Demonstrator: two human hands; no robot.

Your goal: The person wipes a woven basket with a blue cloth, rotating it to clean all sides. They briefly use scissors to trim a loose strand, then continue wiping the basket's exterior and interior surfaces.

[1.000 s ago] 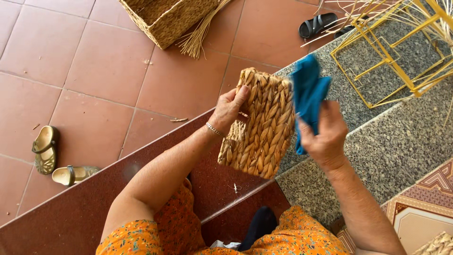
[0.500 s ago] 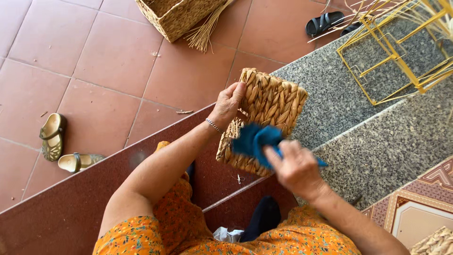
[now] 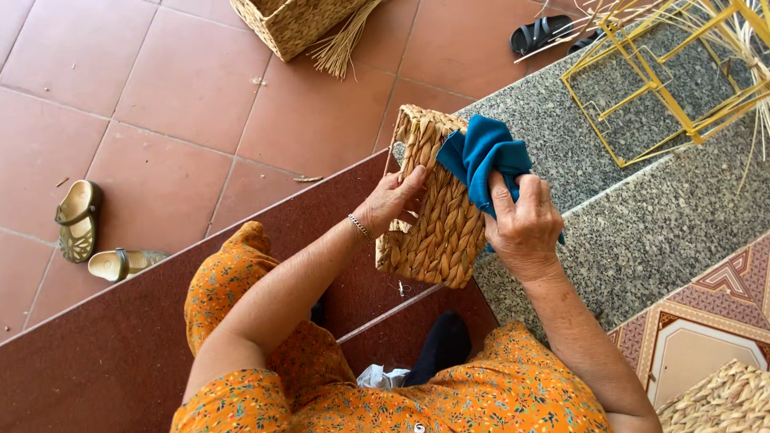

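Woven straw basket (image 3: 437, 204) sits mid-frame, propped on the red step edge beside the granite ledge (image 3: 642, 232). Long axis runs approx. top-to-bottom of frame, tilted slightly, upper end toward top. Left hand (image 3: 389, 204) clasps its left side, fingers curled on the weave. Right hand (image 3: 525, 224) is closed around a blue cloth (image 3: 481, 156), pressing it vs. the basket's upper right. Basket looks light, stiff, rough, not slippery; sides or rim seem best for a hold.

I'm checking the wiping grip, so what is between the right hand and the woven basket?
In the head view, a blue cloth lies bunched between the right hand and the woven basket; the left hand holds the basket's other side directly.
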